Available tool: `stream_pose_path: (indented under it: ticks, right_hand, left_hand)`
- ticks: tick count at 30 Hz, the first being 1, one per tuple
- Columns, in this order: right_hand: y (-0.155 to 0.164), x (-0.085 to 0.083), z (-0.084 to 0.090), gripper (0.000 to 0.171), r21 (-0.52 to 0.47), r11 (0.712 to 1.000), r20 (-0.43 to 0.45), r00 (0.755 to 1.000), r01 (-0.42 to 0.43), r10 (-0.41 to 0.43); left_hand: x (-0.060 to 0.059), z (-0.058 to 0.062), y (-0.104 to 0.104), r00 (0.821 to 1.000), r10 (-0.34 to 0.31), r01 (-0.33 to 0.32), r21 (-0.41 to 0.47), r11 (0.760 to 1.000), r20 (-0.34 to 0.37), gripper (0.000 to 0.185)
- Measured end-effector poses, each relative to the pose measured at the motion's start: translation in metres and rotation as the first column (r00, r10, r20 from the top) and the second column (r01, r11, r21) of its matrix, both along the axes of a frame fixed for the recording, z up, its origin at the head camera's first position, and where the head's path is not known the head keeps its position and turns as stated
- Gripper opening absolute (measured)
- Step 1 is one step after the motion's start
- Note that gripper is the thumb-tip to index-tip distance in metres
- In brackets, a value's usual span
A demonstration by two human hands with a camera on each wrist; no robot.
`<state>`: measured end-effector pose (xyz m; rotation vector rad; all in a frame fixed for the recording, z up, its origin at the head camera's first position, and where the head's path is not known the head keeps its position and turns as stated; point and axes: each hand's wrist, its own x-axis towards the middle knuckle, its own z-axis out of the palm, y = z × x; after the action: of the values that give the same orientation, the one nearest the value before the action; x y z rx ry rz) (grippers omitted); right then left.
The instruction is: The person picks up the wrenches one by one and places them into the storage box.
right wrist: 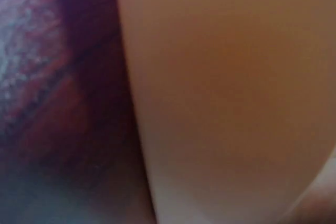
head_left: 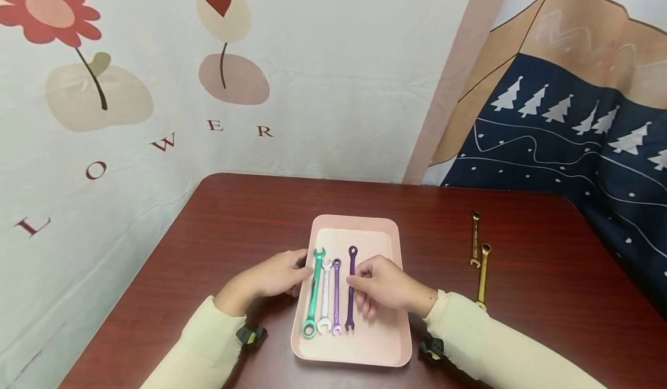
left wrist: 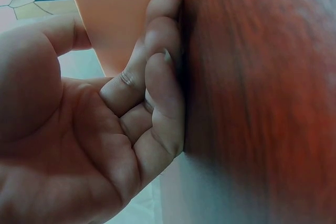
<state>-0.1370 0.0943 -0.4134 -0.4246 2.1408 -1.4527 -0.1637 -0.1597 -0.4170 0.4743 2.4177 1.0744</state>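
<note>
Lining wrenches up in pink tray (head_left: 359, 227). Right hand (head_left: 383, 285) pinching dark purple wrench (head_left: 351, 287) at mid-shaft; left hand (head_left: 276, 274), fingers loosely curled, bracing tray's left rim beside green wrench (head_left: 314, 293). Next, probably: releasing, then reaching right of fingers for gold wrenches (head_left: 479, 259).

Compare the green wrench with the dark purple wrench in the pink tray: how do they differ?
The green wrench lies leftmost in the tray; the dark purple wrench lies rightmost of the four. The green wrench has its open end far and ring end near; the dark purple wrench is reversed. The right hand pinches the dark purple wrench; the left hand is beside the green one. Both lie lengthwise.
</note>
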Motion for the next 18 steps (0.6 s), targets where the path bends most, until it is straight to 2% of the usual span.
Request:
stream_pose_path:
  ticks: [18]
  right_hand:
    - [-0.0063, -0.0017, -0.0022, 0.028, 0.049, 0.999, 0.044, 0.999, -0.008, 0.006]
  left_hand:
    - [0.0006, 0.0011, -0.0009, 1.0, 0.003, -0.003, 0.012, 1.0, 0.012, 0.045]
